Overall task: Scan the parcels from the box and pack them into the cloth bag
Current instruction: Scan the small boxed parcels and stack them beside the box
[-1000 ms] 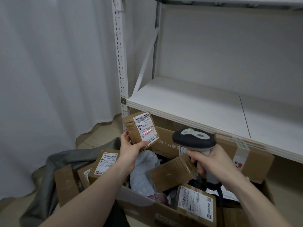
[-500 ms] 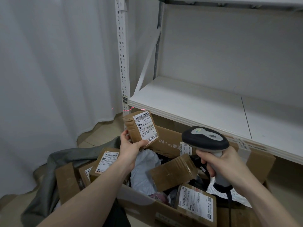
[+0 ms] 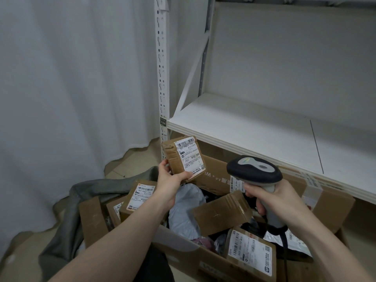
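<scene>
Parcel (image 3: 184, 157), brown cardboard block — label facing camera, long axis upright, tilted left.
Left hand (image 3: 169, 181) grips its lower end; right hand (image 3: 272, 197) clasps grey-black scanner (image 3: 254, 171) — nose toward parcel.

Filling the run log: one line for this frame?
left hand: holds parcel | right hand: grips scanner | box: parcels remain

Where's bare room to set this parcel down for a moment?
The white shelf board is bare from the upright post rightward. The cardboard box below is crowded with parcels. The grey cloth bag lies left of the box, its opening hidden.
</scene>
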